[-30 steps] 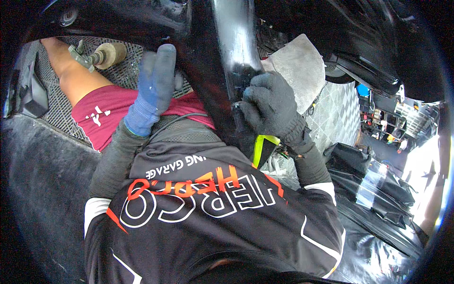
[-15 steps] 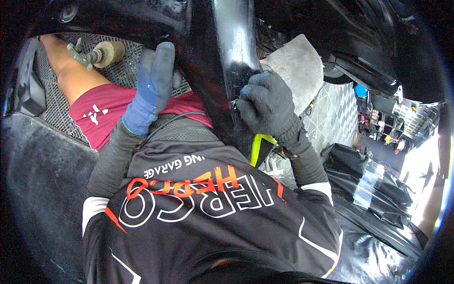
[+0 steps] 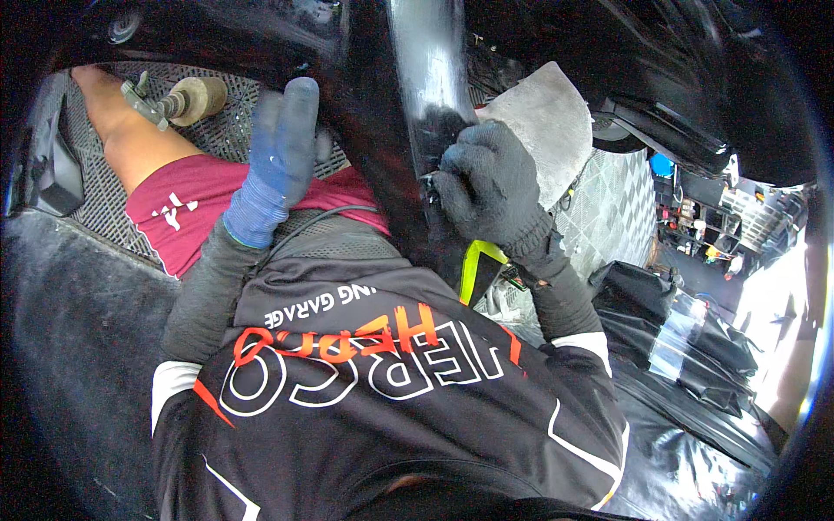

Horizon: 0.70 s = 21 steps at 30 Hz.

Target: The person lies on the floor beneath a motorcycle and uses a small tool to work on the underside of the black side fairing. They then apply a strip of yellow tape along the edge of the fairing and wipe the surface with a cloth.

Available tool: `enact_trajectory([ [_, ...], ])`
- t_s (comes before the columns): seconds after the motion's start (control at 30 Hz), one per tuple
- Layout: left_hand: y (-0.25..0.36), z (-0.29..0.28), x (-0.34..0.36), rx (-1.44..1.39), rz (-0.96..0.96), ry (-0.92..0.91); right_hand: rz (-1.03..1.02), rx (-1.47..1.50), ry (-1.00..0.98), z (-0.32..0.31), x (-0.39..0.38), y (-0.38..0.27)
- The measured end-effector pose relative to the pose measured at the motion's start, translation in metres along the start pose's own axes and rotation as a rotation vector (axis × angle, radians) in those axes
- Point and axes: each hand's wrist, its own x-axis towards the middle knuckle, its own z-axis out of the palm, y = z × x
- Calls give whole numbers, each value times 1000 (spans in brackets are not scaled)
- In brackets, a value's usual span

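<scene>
My left hand (image 3: 282, 152), in a blue and dark glove, is raised with fingers stretched out beside the glossy black panel (image 3: 426, 61); nothing shows in it. Curled fingers of my right hand (image 3: 486, 187), in a black glove, rest at a narrow vertical strip of that panel. What, if anything, they pinch is hidden. Just behind this hand is a pale grey sheet or pad (image 3: 556, 122). A yellow-green object (image 3: 478, 269) shows below it. At the upper left, a tool with a metal clamp and cylindrical body (image 3: 195, 100) lies beside my bare leg (image 3: 130, 139).
Dark bodywork (image 3: 678, 52) overhangs at the top. Grid floor tiles (image 3: 621, 208) continue right, toward a cluttered rack of small items (image 3: 704, 226). Black plastic sheeting (image 3: 678, 330) lies at the lower right. A dark block (image 3: 61, 165) stands at the far left edge.
My right hand has crept slightly upward along the black strip, fingers still curled. My left hand has risen very slightly and stays stretched out. The whole view has shifted a little.
</scene>
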Motion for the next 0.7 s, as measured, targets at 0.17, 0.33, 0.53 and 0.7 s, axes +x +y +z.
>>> enact_trajectory([
  [0.17,-2,-3,1,128,277,93,-54,-47,-223,-15,-3,-8],
  [0.33,1,-2,2,-155,-26,14,-16,24,-1,-1,-3,-4],
  [0.53,11,-1,7,-156,-3,110,-36,36,-95,-9,-4,-1],
  [0.7,22,-9,6,-226,-240,-62,-16,37,-182,-18,-7,-1],
])
